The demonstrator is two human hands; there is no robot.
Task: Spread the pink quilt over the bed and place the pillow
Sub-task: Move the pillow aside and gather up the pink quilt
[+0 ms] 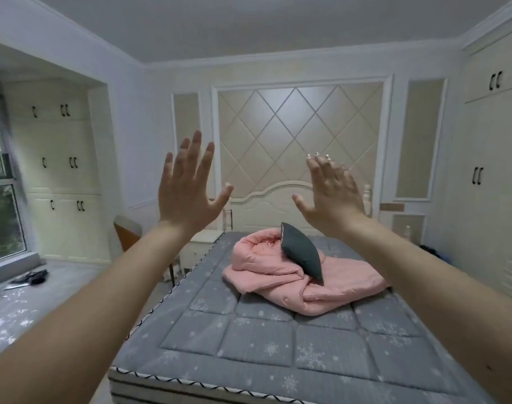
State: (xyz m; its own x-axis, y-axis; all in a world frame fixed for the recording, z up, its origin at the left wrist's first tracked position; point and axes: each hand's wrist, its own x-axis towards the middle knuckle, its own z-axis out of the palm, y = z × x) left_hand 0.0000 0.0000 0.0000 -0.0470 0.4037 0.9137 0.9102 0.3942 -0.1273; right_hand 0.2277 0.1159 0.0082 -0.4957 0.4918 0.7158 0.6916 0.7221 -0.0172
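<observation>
The left hand [187, 188] and right hand [332, 193] are being held up in the air, fingers straight and spread, nothing gripped. The crumpled pink quilt [301, 282] is being borne by the grey snowflake-patterned mattress [249, 342], and the dark grey pillow [303, 252] is being propped tilted on the quilt.

The quilt [295, 279] is plain pale pink. The pillow [303, 252] on it is dark grey-green with a lighter patterned edge. The mattress [249, 339] is grey, stitched in squares, scattered with white snowflakes, its edge piped black-and-white. The headboard [266, 202] is cream; the wall panel [301, 135] behind shows beige diamond quilting.
</observation>
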